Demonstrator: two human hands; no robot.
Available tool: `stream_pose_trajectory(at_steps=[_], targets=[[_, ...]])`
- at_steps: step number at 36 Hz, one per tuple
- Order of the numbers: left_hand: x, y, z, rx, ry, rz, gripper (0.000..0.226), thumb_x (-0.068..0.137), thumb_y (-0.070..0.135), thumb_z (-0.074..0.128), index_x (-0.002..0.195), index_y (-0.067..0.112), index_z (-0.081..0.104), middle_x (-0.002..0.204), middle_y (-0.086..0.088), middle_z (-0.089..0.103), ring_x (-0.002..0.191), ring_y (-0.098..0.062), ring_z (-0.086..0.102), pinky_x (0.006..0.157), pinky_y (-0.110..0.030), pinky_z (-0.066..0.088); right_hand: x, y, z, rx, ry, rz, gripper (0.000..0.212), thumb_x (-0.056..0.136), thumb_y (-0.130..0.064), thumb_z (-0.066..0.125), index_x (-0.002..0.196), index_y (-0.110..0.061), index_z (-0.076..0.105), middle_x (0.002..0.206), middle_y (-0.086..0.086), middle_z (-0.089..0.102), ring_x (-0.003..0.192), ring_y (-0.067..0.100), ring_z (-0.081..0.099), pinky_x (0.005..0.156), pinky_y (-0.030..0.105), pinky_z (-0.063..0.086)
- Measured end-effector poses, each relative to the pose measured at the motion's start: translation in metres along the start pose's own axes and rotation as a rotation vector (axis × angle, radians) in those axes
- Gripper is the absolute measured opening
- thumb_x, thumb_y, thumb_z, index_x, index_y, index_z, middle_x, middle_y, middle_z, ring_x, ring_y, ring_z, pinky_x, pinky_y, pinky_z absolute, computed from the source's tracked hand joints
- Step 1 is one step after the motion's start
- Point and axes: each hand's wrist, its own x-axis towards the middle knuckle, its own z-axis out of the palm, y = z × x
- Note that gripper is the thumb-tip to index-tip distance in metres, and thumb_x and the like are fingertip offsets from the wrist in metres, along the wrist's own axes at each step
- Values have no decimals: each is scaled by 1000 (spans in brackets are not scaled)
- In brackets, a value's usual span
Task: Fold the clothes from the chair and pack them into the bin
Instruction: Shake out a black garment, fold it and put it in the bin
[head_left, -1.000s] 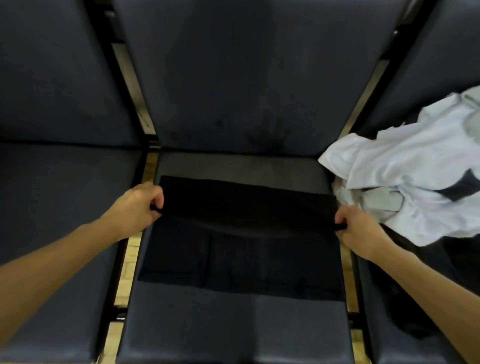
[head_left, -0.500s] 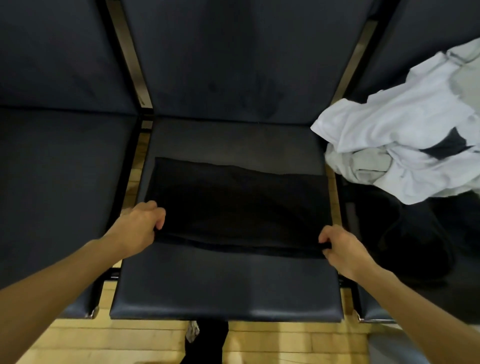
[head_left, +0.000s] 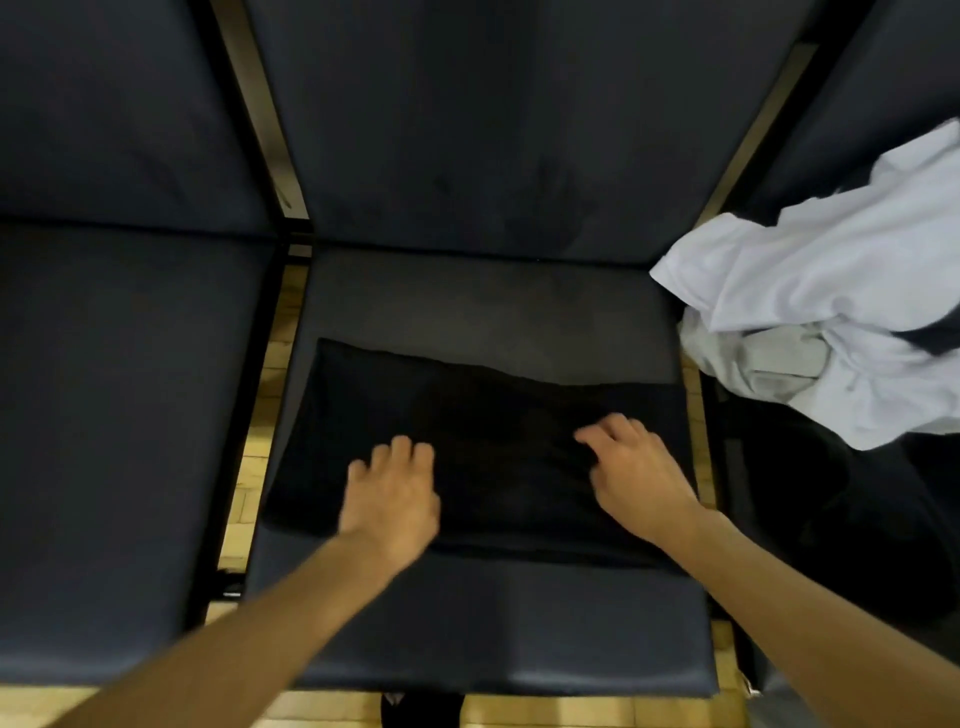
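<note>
Our left hand (head_left: 390, 498) and right hand (head_left: 636, 474) rest, fingers relaxed, gripping nothing, on the folded black garment (head_left: 493, 431); soft and light, we judge it best lifted from its side edges.

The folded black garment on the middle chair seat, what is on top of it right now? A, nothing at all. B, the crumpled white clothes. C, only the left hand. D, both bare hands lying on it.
D: the left hand and the right hand both lie on the folded black garment, while the crumpled white clothes sit apart on the chair seat to the right.
</note>
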Motion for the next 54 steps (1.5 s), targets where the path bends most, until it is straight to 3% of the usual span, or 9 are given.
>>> stream_pose_trajectory(at_steps=[7,11,18,22,28,37,44,51,54], targets=[[6,34,42,-189,20,-173,75,50,48,85,104,-1,67,108,-19,65,100,-40,63,74,-66,47,78,-62,-1,18,66,-64,61,91,-16,54,146,-16,29,148,10,30,138,27,27,113,39,24],[10,14,48,-81,-45,-16,93,61,61,76,128,0,54,138,-21,46,130,-43,40,93,-74,30,87,-63,6,-81,-55,61,68,86,-18,63,143,-15,26,135,9,43,125,28,42,102,38,36],[45,-43,8,75,19,-149,91,87,47,58,150,12,3,157,-15,-6,145,-37,-7,109,-65,1,57,-53,13,196,-270,453,46,87,-29,64,120,-9,39,116,13,57,106,31,59,82,36,47],[37,-36,5,-221,72,-360,71,89,36,59,142,12,19,142,-9,30,132,-27,31,107,-47,31,43,-59,25,487,-498,602,49,82,-31,71,118,-10,45,99,10,64,84,26,69,74,40,59],[25,-30,18,-598,-12,-578,56,86,44,63,123,10,39,124,-7,50,119,-28,48,96,-46,38,45,-59,34,728,-216,669,45,85,-33,68,117,-8,49,111,11,60,99,28,60,86,42,53],[30,-44,16,-860,-132,-543,25,97,28,48,112,10,56,103,-7,61,96,-27,58,79,-33,46,37,-57,37,981,-172,637,16,89,-20,63,103,-13,60,99,3,65,85,16,61,73,27,52],[25,-58,5,-1393,-153,-557,46,98,35,48,138,12,45,136,-3,53,127,-23,47,110,-43,34,27,-65,20,1291,-86,593,12,90,-14,57,102,-17,59,100,1,67,91,15,64,71,25,52],[-10,-59,-60,-1715,-118,-444,18,98,19,48,97,3,55,100,-13,68,96,-27,66,86,-42,52,-7,-68,-37,1276,42,462,16,93,-17,59,107,-16,52,109,0,62,104,17,58,87,31,48],[-48,-55,-118,-1710,-14,-357,16,97,18,49,82,10,48,84,-7,60,84,-21,60,73,-35,47,-44,-66,-93,1301,150,358,44,94,-17,58,134,-17,41,127,-9,48,123,14,46,95,27,41]])
